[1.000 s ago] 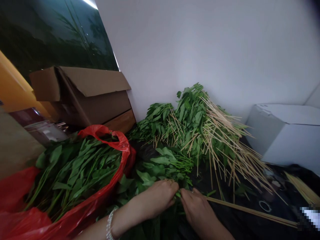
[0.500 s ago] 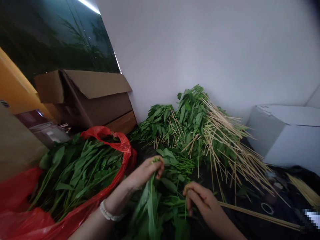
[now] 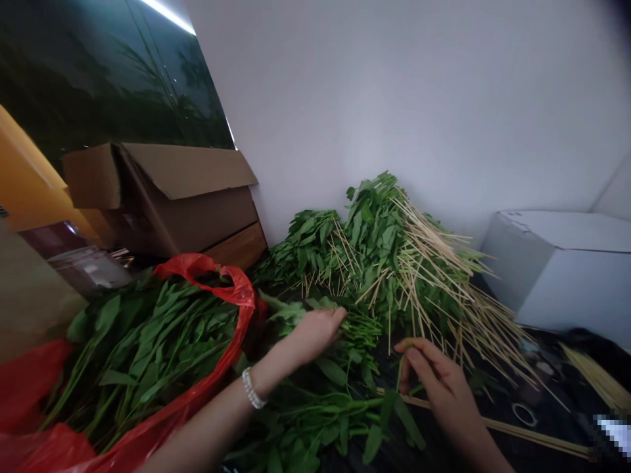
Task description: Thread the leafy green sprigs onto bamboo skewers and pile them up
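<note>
My left hand [image 3: 315,332], with a bead bracelet on its wrist, reaches forward onto a loose heap of green leafy stems [image 3: 340,328] and closes on them. My right hand [image 3: 436,378] pinches a thin green stem that hangs down with its leaves. Beneath it a bundle of bamboo skewers [image 3: 513,430] lies across the dark table. Behind stands a big pile of skewered greens [image 3: 394,256], its sticks fanning out to the right.
A red plastic bag [image 3: 217,341] full of leafy greens lies at the left. An open cardboard box [image 3: 167,197] sits behind it against the white wall. A white box [image 3: 562,269] stands at the right. More skewers [image 3: 596,378] lie at the far right.
My left hand moved forward from the lifted stems down onto the loose heap. My right hand moved up and to the right with a stem. The lifted greens now lie low in front.
</note>
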Demonstrator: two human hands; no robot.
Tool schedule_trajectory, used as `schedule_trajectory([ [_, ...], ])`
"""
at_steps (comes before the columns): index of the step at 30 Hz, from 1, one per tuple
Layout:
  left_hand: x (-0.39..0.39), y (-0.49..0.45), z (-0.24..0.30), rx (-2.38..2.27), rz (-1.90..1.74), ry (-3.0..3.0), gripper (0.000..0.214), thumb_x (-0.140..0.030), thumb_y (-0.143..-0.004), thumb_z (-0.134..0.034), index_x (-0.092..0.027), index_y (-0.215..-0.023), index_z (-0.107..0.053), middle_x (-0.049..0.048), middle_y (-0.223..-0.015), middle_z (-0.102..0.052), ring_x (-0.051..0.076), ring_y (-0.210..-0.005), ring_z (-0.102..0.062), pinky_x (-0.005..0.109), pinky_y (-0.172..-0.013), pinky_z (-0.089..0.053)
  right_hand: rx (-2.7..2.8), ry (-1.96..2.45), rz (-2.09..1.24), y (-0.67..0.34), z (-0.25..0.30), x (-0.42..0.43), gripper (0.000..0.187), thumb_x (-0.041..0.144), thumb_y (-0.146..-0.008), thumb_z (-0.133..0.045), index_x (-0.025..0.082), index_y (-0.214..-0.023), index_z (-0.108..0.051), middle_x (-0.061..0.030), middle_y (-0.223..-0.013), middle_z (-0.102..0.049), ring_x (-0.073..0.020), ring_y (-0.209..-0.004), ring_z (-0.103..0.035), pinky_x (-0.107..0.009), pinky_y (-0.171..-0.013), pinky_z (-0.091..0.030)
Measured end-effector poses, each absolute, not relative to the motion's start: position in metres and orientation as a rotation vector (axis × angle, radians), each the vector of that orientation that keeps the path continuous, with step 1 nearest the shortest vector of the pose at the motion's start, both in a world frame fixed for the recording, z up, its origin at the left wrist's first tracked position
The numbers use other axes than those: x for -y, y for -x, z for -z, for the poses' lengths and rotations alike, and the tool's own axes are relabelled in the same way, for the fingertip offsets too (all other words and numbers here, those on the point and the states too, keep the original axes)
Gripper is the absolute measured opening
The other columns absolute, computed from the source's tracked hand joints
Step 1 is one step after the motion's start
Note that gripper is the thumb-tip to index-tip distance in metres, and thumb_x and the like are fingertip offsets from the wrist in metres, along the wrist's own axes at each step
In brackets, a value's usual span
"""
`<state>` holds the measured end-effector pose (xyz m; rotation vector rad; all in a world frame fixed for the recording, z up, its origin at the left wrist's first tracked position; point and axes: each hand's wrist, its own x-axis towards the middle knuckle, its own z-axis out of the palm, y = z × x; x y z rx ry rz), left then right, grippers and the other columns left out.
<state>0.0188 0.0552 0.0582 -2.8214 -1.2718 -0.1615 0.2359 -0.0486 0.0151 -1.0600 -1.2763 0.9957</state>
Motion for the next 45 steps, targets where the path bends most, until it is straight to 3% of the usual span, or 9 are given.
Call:
schedule_trajectory([
  [3,-0.06,-0.035,-0.035,1.178,0.144,2.857,0.026,-0.031,-0.092,-0.054,-0.017,-0.114,-0.054,0.011,-0.1,-0.064,0.024,-0.092,-0.062,0.034,-0.082,-0.047,1.275,1.064,-1.006,-0.234,-0.013,0.047,0.036,0.053,-0.09,-0.05,0.019,-0.092,-0.061,0.0025,-0.058,-0.058,-0.0147,-0.051,-0.058,-0.027,-0.054,-0.047],
  [8,-0.069,-0.04,-0.013,0.996,0.2,2.924,0.078,-0.061,-0.083,-0.056,-0.02,-0.145,-0.032,0.0183,-0.136,-0.049,0.034,-0.128,-0.042,0.053,-0.105,-0.03,1.264,1.085,-1.022,-0.232,-0.012,0.047,0.038,0.055,-0.088,-0.05,0.019,-0.092,-0.063,0.0027,-0.058,-0.057,-0.0145,-0.052,-0.057,-0.027,-0.054,-0.047],
  [13,-0.074,-0.03,-0.003,1.103,0.283,3.151,0.061,-0.051,-0.096,-0.035,-0.025,-0.15,-0.024,0.0142,-0.153,-0.032,0.029,-0.141,-0.026,0.055,-0.112,-0.019,1.3,1.116,-1.056,-0.236,-0.01,0.044,0.045,0.058,-0.086,-0.051,0.018,-0.099,-0.068,-0.0003,-0.066,-0.06,-0.0156,-0.057,-0.059,-0.028,-0.057,-0.049],
  [16,-0.072,-0.024,-0.023,1.218,0.718,3.196,0.047,-0.037,-0.101,-0.024,-0.021,-0.139,-0.046,0.0109,-0.147,-0.043,0.022,-0.137,-0.034,0.044,-0.112,-0.025,1.411,1.146,-1.086,-0.24,-0.011,0.044,0.044,0.054,-0.087,-0.05,0.018,-0.101,-0.069,-0.0008,-0.068,-0.061,-0.016,-0.061,-0.06,-0.027,-0.058,-0.048],
  [20,-0.056,-0.011,-0.053,1.3,0.959,3.17,0.034,-0.034,-0.099,-0.039,-0.017,-0.107,-0.068,0.0089,-0.111,-0.068,0.02,-0.107,-0.058,0.034,-0.1,-0.039,1.623,1.217,-0.931,-0.249,-0.021,0.048,0.03,0.042,-0.087,-0.049,0.02,-0.083,-0.07,-0.0006,-0.065,-0.062,-0.0162,-0.061,-0.058,-0.027,-0.057,-0.045],
  [25,-0.01,0.015,-0.051,1.427,0.571,3.21,0.019,-0.034,-0.09,-0.057,-0.019,-0.085,-0.069,0.0027,-0.085,-0.067,0.018,-0.085,-0.06,0.028,-0.08,-0.042,2.053,1.321,-0.511,-0.262,-0.022,0.049,0.026,0.021,-0.081,-0.046,0.021,-0.057,-0.057,-0.0004,-0.059,-0.056,-0.0167,-0.06,-0.055,-0.029,-0.058,-0.04],
  [30,0.023,0.029,-0.017,1.457,0.13,3.092,0.023,-0.037,-0.067,-0.08,-0.022,-0.08,-0.068,0.002,-0.088,-0.065,0.023,-0.09,-0.057,0.031,-0.076,-0.038,2.154,1.386,-0.001,-0.247,-0.007,0.045,0.019,0.022,-0.083,-0.056,0.021,-0.068,-0.066,-0.006,-0.081,-0.062,-0.0228,-0.082,-0.056,-0.038,-0.076,-0.04],
  [41,0.044,0.026,-0.061,1.404,0.228,2.867,0.006,-0.016,-0.086,-0.057,-0.021,-0.089,-0.055,0.0013,-0.09,-0.065,0.019,-0.085,-0.057,0.031,-0.075,-0.038,2.224,1.181,-0.447,-0.203,0.011,0.06,0.024,0.019,-0.09,-0.05,0.025,-0.111,-0.061,-0.0046,-0.105,-0.065,-0.0226,-0.102,-0.055,-0.041,-0.096,-0.034],
  [45,0.044,0.031,-0.081,1.256,0.373,2.758,0.028,-0.006,-0.082,-0.052,-0.022,-0.104,-0.056,0.0025,-0.096,-0.067,0.021,-0.09,-0.06,0.036,-0.084,-0.039,2.057,1.199,-0.663,-0.208,0.007,0.058,0.022,0.026,-0.095,-0.038,0.022,-0.094,-0.06,-0.0056,-0.097,-0.066,-0.0214,-0.092,-0.058,-0.035,-0.087,-0.04],
])
